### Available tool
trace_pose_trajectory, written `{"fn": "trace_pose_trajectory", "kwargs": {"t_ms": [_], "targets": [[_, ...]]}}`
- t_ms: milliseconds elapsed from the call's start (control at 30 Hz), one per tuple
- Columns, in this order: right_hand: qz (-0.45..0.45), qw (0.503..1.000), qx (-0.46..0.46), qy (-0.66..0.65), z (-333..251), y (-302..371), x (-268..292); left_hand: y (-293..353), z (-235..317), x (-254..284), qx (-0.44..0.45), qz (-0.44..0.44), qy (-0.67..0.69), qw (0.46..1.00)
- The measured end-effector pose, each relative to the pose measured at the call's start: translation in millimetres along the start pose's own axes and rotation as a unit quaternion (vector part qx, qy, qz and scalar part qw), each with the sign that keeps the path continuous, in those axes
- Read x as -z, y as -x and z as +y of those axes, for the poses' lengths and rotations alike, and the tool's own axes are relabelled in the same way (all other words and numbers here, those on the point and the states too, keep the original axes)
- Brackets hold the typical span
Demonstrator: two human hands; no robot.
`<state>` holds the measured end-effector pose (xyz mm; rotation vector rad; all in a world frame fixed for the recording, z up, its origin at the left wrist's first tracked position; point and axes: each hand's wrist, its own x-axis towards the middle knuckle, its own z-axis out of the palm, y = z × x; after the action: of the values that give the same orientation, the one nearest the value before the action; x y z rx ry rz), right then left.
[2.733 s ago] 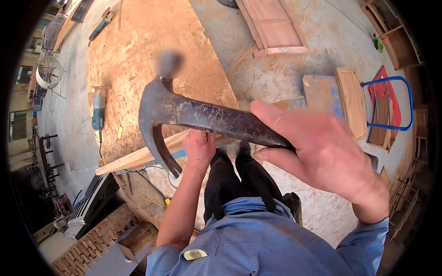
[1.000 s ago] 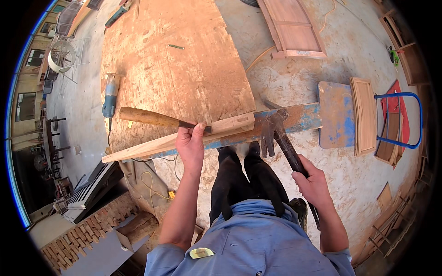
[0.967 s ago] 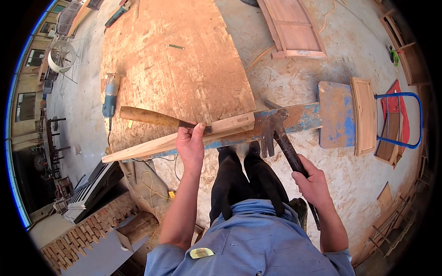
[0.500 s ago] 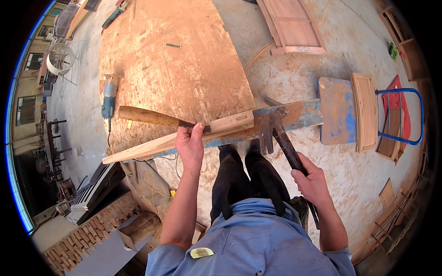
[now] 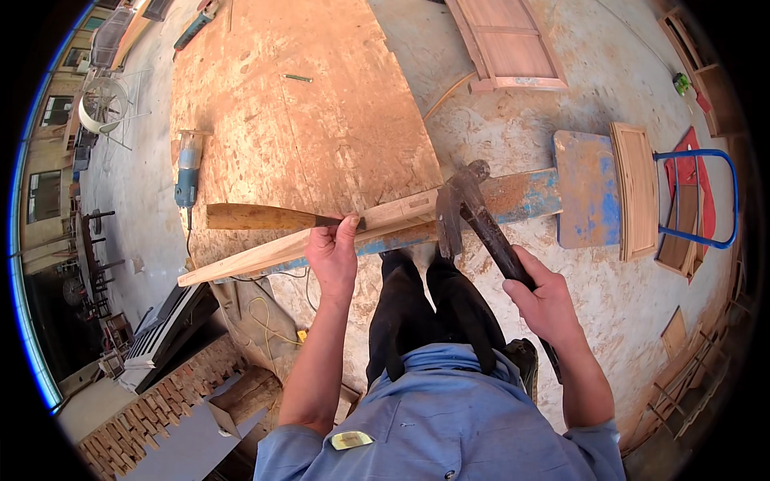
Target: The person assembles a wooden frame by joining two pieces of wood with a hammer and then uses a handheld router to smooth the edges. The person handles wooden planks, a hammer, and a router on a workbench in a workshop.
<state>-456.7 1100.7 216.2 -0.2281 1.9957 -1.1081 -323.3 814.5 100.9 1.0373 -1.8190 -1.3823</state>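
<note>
My left hand (image 5: 333,256) is closed, thumb up, around the dark metal part of a chisel (image 5: 261,216). Its long yellow-brown wooden handle points left, and the fingers also press against a pale wooden bar (image 5: 265,256). This bar slopes along the near edge of the bench, and mortise slots show near its right end. My right hand (image 5: 545,301) grips the dark handle of a claw hammer (image 5: 499,244). The hammer's head is at the bar's right end and hides its tip; whether they touch I cannot tell.
A plywood bench top (image 5: 321,120) bears a blue power tool (image 5: 187,172) and a small green stick (image 5: 297,78). Under the bar runs a worn blue beam (image 5: 521,196). To the right stand a paint-stained board (image 5: 588,192), a wooden panel (image 5: 634,192) and a blue-handled cart (image 5: 731,196).
The hammer's head has moved left and slightly up, over the bar's right end. The chisel's handle has tilted a little lower, and my left hand has hardly moved.
</note>
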Motion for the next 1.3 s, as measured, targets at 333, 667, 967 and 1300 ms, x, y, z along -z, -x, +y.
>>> {"fn": "trace_pose_trajectory", "kwargs": {"t_ms": [333,667,967,1300], "targets": [[-0.016,0.982,0.163,0.089,-62.2,-20.1,3.1,3.1,9.5,-2.2,-0.023,-0.010,-0.056,0.998],[-0.071,0.895,0.384,0.217,-171.1,-18.3,3.6,1.3,-20.3,4.2,-0.108,-0.019,-0.117,0.987],[-0.130,0.817,0.330,0.455,-215.6,-11.9,11.3,-2.6,-24.5,5.1,-0.177,-0.015,-0.160,0.971],[-0.069,0.856,0.389,0.334,-232.4,-11.7,0.2,-0.5,-23.5,4.8,-0.105,-0.055,-0.127,0.985]]}}
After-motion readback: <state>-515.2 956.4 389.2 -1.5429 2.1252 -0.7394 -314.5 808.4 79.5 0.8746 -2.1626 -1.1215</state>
